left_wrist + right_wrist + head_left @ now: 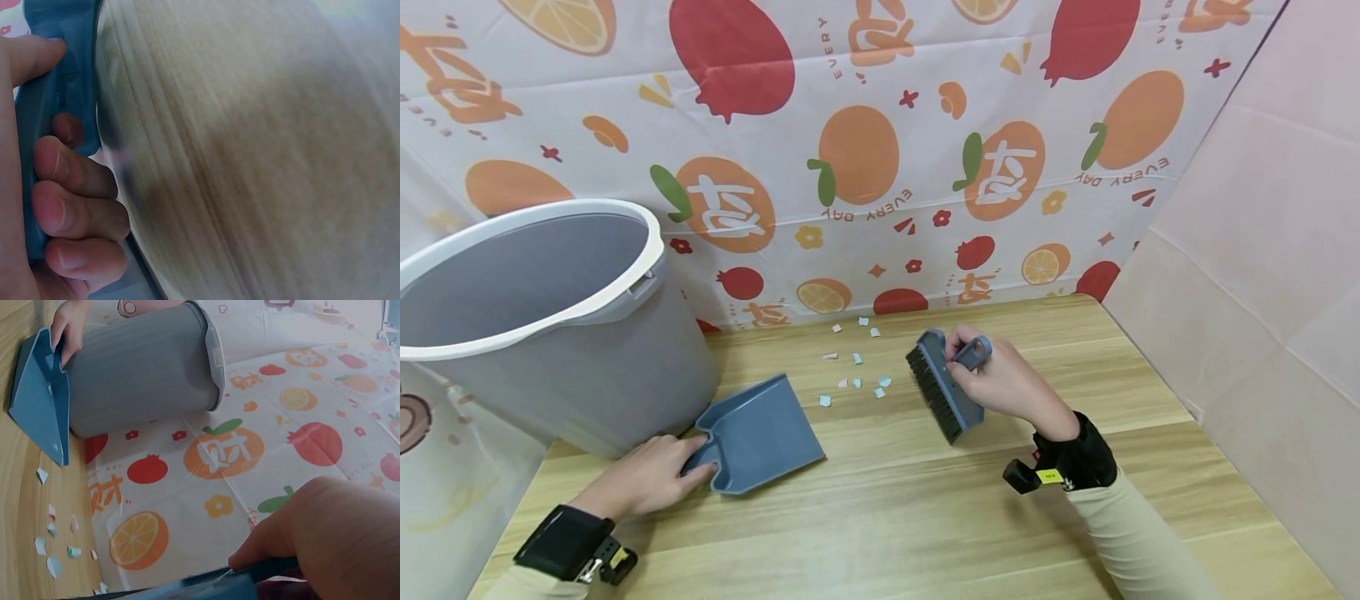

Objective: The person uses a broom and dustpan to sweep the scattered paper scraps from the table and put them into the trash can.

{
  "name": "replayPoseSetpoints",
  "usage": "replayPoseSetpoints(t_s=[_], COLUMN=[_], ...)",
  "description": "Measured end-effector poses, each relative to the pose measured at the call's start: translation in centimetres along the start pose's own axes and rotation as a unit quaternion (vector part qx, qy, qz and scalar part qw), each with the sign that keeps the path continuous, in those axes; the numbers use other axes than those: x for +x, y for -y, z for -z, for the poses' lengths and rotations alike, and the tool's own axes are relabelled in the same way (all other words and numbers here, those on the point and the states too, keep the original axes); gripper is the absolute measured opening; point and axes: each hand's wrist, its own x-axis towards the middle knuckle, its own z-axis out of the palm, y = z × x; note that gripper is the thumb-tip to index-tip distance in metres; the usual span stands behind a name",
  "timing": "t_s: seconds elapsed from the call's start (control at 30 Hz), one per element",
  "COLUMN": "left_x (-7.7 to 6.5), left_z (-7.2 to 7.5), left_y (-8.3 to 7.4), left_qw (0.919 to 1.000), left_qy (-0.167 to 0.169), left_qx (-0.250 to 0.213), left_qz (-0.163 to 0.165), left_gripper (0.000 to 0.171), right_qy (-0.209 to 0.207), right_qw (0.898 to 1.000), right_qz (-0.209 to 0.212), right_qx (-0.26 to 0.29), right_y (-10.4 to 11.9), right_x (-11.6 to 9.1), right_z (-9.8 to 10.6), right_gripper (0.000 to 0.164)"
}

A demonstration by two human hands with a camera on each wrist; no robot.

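Observation:
In the head view, my left hand (651, 475) grips the handle of a blue-grey dustpan (767, 437), which lies on the table with its wide edge toward the middle. The left wrist view shows the fingers curled round that handle (37, 125), thumb along its top. My right hand (1000, 375) holds a small blue-grey brush (951, 383) by its handle, dark bristles facing left. Between brush and dustpan lie several small scraps of pale blue and pink paper (857, 383). In the right wrist view the brush (231, 587) shows only partly, at the bottom edge.
A large grey bin (625, 367) with a white rim stands at the left, close behind the dustpan. A fruit-printed sheet (865, 242) hangs along the back of the wooden table (880, 533). A pale wall (1262, 250) borders the right side.

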Motion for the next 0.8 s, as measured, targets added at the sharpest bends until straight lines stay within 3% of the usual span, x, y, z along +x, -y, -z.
replayPoseSetpoints(t_s=[0.13, 0.3, 0.57, 0.8], left_x=[0.0, 0.0, -0.1, -0.2], left_z=[0.1, 0.0, 0.0, -0.2], left_y=[-0.1, -0.2, -0.2, -0.3], left_qw=[1.0000, 1.0000, 0.9999, 0.9999], left_qy=[0.001, 0.004, 0.009, 0.001], left_qx=[-0.002, -0.001, -0.006, -0.003], left_qz=[0.003, 0.006, 0.012, 0.014], left_gripper=[0.059, 0.059, 0.058, 0.058], right_qy=[-0.027, -0.074, -0.116, -0.116], right_qw=[0.998, 0.988, 0.974, 0.962], right_qz=[0.052, 0.116, 0.157, 0.203], right_qx=[-0.022, -0.068, -0.118, -0.142], right_y=[0.4, 0.8, 0.4, -0.1], right_x=[0.7, 2.0, 4.7, 6.4], right_z=[-0.5, -1.8, -4.4, -6.0], right_gripper=[0.011, 0.018, 0.021, 0.029])
